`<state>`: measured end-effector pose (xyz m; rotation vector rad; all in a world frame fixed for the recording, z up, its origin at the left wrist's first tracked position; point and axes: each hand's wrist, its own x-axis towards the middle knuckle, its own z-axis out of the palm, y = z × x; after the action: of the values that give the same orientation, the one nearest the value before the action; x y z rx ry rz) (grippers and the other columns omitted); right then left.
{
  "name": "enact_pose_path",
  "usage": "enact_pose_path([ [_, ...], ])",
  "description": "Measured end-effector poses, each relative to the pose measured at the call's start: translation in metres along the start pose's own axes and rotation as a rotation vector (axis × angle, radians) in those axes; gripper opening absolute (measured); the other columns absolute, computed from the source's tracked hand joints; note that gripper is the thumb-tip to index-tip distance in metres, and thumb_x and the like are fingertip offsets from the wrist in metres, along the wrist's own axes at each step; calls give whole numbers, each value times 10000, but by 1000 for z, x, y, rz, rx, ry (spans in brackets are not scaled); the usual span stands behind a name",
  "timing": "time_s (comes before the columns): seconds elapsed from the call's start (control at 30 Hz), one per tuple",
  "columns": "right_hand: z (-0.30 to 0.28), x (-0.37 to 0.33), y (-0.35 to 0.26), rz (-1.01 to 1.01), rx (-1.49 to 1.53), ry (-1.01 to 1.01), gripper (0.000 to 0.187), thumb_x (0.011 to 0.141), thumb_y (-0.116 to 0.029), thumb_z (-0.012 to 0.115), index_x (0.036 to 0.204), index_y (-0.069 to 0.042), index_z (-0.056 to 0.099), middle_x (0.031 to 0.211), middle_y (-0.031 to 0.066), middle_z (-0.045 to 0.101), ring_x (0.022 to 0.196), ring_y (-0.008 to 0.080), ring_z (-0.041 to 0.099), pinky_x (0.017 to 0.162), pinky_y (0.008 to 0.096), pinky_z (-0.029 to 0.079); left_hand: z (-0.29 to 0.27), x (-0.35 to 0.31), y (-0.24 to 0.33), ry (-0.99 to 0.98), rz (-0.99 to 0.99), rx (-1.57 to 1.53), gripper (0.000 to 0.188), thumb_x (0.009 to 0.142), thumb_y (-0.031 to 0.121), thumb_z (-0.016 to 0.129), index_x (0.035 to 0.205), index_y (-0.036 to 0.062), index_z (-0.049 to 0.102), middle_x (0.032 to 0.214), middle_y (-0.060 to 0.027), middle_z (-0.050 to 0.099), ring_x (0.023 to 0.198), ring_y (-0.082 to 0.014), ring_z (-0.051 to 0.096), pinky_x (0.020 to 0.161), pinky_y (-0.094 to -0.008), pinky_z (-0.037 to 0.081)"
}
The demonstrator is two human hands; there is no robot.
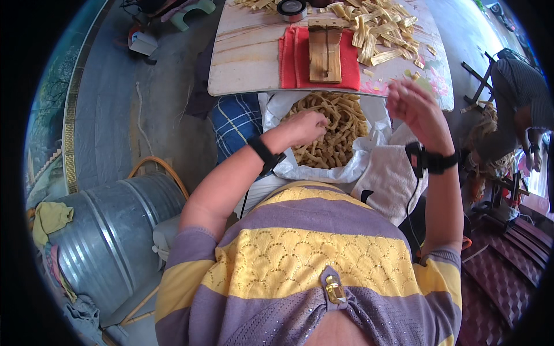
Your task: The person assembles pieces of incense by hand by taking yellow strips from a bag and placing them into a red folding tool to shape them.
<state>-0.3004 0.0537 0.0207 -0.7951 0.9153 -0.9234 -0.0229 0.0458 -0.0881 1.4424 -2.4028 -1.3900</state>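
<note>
A white sack (365, 158) stands in front of me, filled with several tan, curled strips (339, 137) that look like dried plant material. Over its left side reaches my left hand (307, 126), fingers curled in close above the strips; whether a strip is inside them is hidden. My right hand (414, 104) is raised at the table's near right edge, fingers loosely bent and partly apart, with nothing visible in it. On the table, a wooden block with a dark lengthwise slot (325, 55) lies on a folded red cloth (291, 60). Flat pale strips (384, 32) are heaped behind it to the right.
The table (248, 63) has a marbled top and rounded corners. A round dark-lidded tin (292, 10) sits at its far side. Blue checked cloth (238, 124) hangs left of the sack. A large metal drum (121, 225) lies at left. Another person (516, 98) is at far right.
</note>
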Motion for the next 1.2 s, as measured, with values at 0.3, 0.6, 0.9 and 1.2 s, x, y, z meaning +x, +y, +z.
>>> enact_pose_path([
  [0.3, -54, -36, 52, 19, 433, -103, 274, 957, -206, 491, 1157, -19, 491, 966, 55, 599, 869, 155, 602, 786, 296, 496, 45, 95, -71, 113, -264, 177, 466, 821, 139, 524, 1270, 24, 476, 1198, -237, 560, 1129, -363, 530, 940, -401, 418],
  [0.6, -65, -27, 54, 78, 409, -70, 284, 951, -222, 500, 1162, -33, 493, 931, 53, 605, 857, 152, 604, 786, 290, 496, 69, 104, -68, -143, -370, 326, 307, 825, 265, 589, 1015, 31, 648, 1046, -205, 636, 1005, -358, 600, 860, -421, 463],
  [0.9, -59, -22, 55, 91, 347, -39, 235, 958, -189, 486, 1127, -30, 519, 904, 40, 608, 825, 144, 605, 765, 278, 501, -37, -9, 22, -132, -168, -757, 299, 973, 298, 483, 775, 77, 520, 615, 52, 460, 566, -47, 502, 596, -237, 509],
  [1.2, -11, -29, 37, 171, -41, -11, 187, 953, -212, 521, 1044, -63, 587, 865, 0, 620, 806, 92, 599, 737, 231, 481, -100, -120, 90, 490, 419, -787, 417, 988, 384, 429, 679, 104, 424, 568, 39, 321, 532, -80, 372, 622, -325, 488],
])
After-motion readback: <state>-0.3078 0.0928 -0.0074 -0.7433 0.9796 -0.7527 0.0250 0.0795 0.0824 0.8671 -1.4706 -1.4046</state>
